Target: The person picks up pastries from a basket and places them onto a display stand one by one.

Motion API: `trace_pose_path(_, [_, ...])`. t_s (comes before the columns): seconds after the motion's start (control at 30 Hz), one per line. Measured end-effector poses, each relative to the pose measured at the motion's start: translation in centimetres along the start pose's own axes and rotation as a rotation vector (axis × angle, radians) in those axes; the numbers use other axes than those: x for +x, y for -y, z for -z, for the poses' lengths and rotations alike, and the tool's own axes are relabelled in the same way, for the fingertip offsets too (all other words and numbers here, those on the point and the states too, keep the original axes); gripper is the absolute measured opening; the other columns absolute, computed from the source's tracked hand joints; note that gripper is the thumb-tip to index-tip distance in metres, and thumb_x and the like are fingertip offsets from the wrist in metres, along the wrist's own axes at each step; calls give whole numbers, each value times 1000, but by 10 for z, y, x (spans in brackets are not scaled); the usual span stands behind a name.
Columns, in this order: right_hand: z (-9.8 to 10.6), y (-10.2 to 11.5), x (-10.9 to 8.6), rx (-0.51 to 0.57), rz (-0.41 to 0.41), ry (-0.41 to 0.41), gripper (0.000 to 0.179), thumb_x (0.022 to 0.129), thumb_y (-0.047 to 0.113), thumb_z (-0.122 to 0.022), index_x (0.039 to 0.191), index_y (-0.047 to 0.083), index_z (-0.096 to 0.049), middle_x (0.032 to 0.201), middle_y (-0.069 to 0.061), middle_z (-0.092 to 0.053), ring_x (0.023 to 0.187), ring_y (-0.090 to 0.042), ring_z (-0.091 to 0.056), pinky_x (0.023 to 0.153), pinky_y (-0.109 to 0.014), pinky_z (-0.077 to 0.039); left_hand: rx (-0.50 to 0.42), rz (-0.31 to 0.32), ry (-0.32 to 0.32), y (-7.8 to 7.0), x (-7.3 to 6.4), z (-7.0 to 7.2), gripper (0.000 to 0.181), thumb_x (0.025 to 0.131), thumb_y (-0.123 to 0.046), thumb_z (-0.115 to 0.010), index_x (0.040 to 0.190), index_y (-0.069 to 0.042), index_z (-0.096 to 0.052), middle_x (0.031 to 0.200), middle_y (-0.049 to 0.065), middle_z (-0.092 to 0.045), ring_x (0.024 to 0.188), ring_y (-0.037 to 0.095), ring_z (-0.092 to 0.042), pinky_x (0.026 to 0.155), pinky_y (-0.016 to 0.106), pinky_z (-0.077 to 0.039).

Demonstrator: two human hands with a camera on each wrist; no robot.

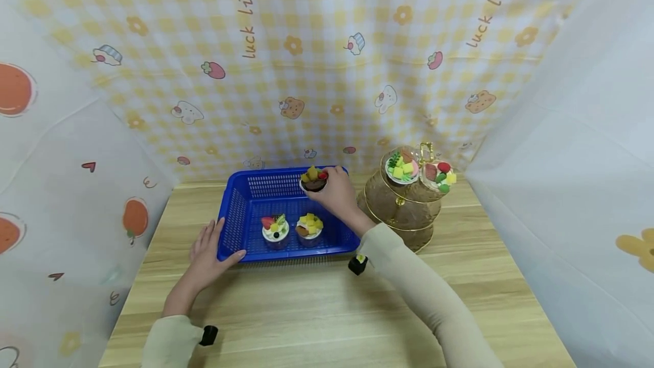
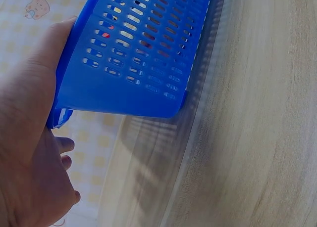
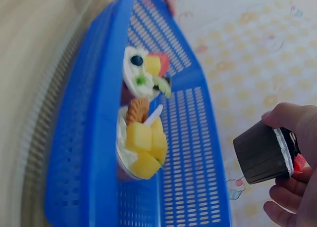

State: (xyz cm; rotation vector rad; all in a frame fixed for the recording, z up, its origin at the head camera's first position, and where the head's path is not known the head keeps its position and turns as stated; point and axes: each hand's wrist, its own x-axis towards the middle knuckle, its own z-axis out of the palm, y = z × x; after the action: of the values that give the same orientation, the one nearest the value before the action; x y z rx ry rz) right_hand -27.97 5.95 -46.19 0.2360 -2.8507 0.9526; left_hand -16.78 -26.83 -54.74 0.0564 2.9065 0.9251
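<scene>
My right hand (image 1: pixel 339 191) pinches a toy cupcake (image 3: pixel 263 153) in a dark brown cup, topped with yellow pieces and something red. It is held above the back right of the blue basket (image 1: pixel 286 254). Two more toy cupcakes stand inside: one with strawberry and cream (image 1: pixel 275 228), one with yellow cubes and a biscuit (image 1: pixel 309 227). At the basket's front left corner my left hand (image 1: pixel 206 251) rests against the rim, its thumb along the front edge and its fingers outside the left side. The left wrist view shows that hand (image 2: pixel 29 133) beside the rim.
A tiered gold-rimmed stand (image 1: pixel 403 216) is right of the basket, behind my right forearm. Its upper tier bears two toy desserts, one with green and yellow toppings (image 1: pixel 402 168), another with red and green pieces (image 1: pixel 438 176). A patterned cloth (image 1: pixel 306 72) hangs behind the wooden table (image 1: pixel 286 311).
</scene>
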Motion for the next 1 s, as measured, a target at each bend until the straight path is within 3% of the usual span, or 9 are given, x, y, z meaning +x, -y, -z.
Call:
trace_pose_path(0.2, [16, -6, -31, 95, 20, -83, 69, 76, 45, -82, 130, 9, -58, 120, -9, -60, 106, -25, -61, 91, -42, -54, 5, -6, -10, 1, 0, 0, 108, 87, -58, -65, 160, -15, 1, 164, 29, -1, 149, 52, 1, 112, 76, -1])
trace_pose_path(0.53, [41, -32, -82, 114, 8, -227, 68, 72, 40, -87, 126, 7, -61, 113, -13, -63, 104, -31, -55, 88, -45, -48, -5, -12, -14, -3, -2, 1, 107, 87, -56, -66, 160, -13, 0, 163, 31, -1, 149, 54, 1, 111, 77, 0])
trace_pose_path(0.73, [50, -52, -96, 121, -39, -361, 66, 67, 38, -90, 118, 5, -65, 111, -16, -67, 105, -35, -56, 91, -46, -43, -9, -7, -10, -2, -2, 1, 108, 87, -56, -65, 160, -14, 1, 164, 31, 0, 149, 53, 2, 111, 77, 1])
trace_pose_path(1.0, [47, -73, -104, 166, -94, -502, 65, 66, 36, -90, 116, 3, -67, 108, -19, -67, 103, -39, -53, 90, -47, -40, -6, -10, -13, 0, -1, 0, 107, 87, -56, -65, 160, -13, 1, 164, 31, 1, 149, 54, 1, 110, 78, 0])
